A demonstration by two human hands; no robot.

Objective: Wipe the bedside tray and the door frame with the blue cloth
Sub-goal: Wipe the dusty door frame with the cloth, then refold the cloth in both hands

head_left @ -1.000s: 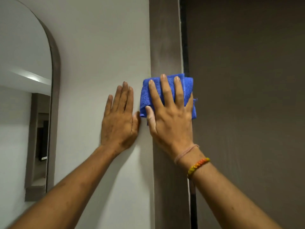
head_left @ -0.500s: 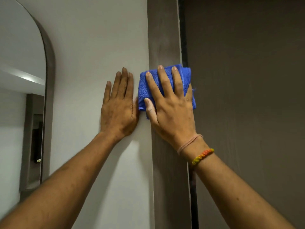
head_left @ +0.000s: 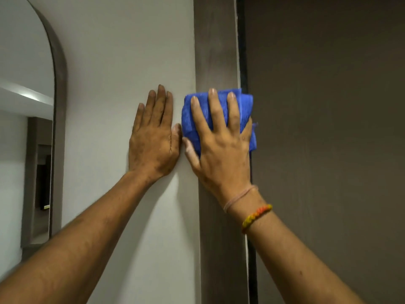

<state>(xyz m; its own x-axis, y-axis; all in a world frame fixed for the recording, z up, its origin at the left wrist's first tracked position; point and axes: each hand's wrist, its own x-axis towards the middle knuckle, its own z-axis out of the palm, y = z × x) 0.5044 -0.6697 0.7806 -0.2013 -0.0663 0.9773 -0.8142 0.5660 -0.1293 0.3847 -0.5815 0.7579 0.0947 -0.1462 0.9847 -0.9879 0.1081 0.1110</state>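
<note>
Pressing folded blue cloth (head_left: 246, 108) onto door frame (head_left: 215, 51) with right hand (head_left: 221, 150), fingers (head_left: 215, 110) spread, probably for even pressure; bracing at nine o'clock with left hand (head_left: 153, 139), flat and empty on wall (head_left: 122, 62).

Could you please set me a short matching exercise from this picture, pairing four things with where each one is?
Things
1. left hand
2. right hand
3. blue cloth
4. beaded bracelet

Places
A. pressed against the door frame
B. round the wrist
C. flat on the white wall
D. spread over the cloth, fingers straight

Pairs: 1-C, 2-D, 3-A, 4-B
</note>
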